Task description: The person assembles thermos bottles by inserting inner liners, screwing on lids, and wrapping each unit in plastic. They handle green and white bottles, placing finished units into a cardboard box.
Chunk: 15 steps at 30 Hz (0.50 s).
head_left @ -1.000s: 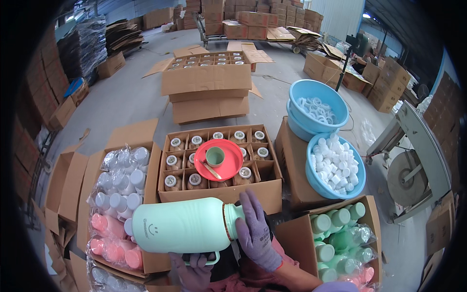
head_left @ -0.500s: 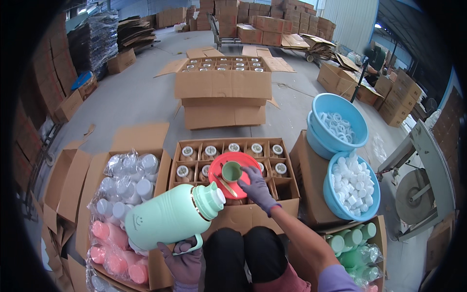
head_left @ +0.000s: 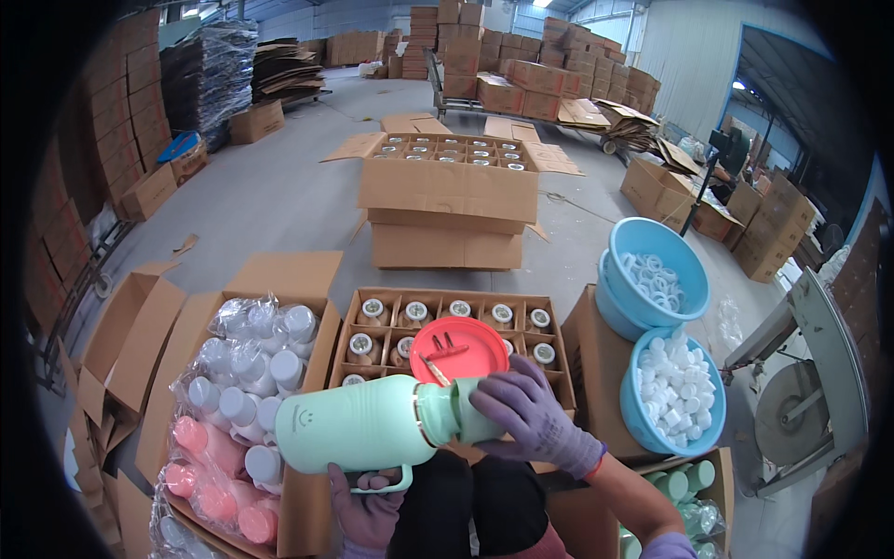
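A mint-green vacuum flask (head_left: pixel 349 427) lies tilted nearly level in front of me, its neck pointing right. My left hand (head_left: pixel 365 511), in a grey-purple glove, is closed round the handle below it. My gloved right hand (head_left: pixel 540 419) grips a green cup (head_left: pixel 475 410) whose open side meets the flask's neck; the fingers hide part of the rim. Behind them a round red tray (head_left: pixel 484 343) rests on a divided carton (head_left: pixel 549 296) of silvery-topped bottles. Small red-handled tools and a thin pale stick lie on the tray.
At left, an open carton (head_left: pixel 312 359) holds bagged white and pink flask bodies. On the right, blue basins hold white rings (head_left: pixel 649 281) and white caps (head_left: pixel 672 391). Green cups (head_left: pixel 698 475) fill a carton at lower right. Another bottle carton (head_left: pixel 447 191) stands ahead.
The green cup has come off the red tray, carried by my right hand to the flask's mouth, and covers the white stopper. The flask has been lowered to nearly level.
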Motion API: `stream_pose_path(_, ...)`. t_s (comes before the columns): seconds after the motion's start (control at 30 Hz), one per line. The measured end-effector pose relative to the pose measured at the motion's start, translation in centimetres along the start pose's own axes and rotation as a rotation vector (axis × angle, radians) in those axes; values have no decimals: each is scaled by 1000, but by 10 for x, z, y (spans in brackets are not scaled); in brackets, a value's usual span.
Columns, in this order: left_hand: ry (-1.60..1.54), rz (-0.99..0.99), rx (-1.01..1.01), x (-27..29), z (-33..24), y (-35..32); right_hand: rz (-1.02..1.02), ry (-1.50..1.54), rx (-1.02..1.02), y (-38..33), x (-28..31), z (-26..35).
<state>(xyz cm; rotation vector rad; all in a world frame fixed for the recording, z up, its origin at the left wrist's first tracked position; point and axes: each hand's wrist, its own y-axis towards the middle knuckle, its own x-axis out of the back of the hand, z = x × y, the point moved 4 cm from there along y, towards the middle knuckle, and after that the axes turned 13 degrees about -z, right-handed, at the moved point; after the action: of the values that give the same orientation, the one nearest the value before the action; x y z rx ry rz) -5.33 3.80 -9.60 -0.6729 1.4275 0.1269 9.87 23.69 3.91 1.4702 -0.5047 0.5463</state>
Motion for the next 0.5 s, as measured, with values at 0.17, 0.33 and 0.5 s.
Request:
stream_pose_path(0.17, 240, -47, 86, -19, 44, -35, -291, 490, -448, -32, 26, 12)
stream_pose_path(0.33, 961, 332, -365, -42, 37, -60, -166, 1564, -1633, -66, 1, 8)
stream_pose_path(0.5, 1929, 1140, -982, -38, 9, -55, 379, 1322, -1656, -53, 3, -12)
